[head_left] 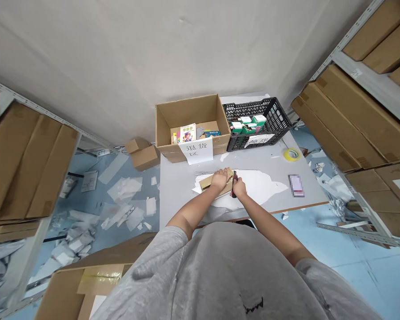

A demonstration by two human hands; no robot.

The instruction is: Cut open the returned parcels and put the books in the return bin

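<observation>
A small brown cardboard box [226, 189] lies on a white sheet [258, 183] at the table's front middle. My left hand [221, 178] grips it from above, fingers curled over its far side. Wrapped in my right hand [240, 188] is a black and red box cutter [234, 181], held upright against the box's right end. Its blade is too small to make out. My left hand and forearm hide part of the box.
Behind stand an open carton [163, 153] of books and a black crate [280, 116] with green-and-white boxes. Yellow tape [291, 154] and a blurred pinkish item [296, 185] lie rightward on the grey table [173, 186]. Carton-loaded shelves flank both sides; paper scraps litter the floor.
</observation>
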